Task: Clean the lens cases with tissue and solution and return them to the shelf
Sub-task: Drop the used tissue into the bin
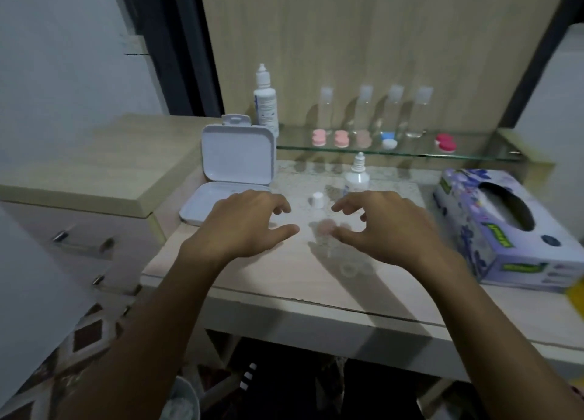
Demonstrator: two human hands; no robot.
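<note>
Both hands hover empty, left hand [249,220] and right hand [379,224] loosely curled, flanking a blurred pink lens case [327,227] on the tabletop [284,280]. Reaching far could tip the uncapped solution bottle [357,175] just beyond, spilling it.

Light level: dim, cool bluish cast lying over everything.
Source: seeming to come from above and in front; clear bottles [393,111] throwing shadows on wall panel [347,40].
Glare: faint sheen showing on glass shelf [474,157] edge.
Blur: whole frame smearing; pink lens case [327,227] between the hands ghosting, hard to make out.
Distortion: wide-angle bending edges; tissue box [505,227] stretching at right.
</note>
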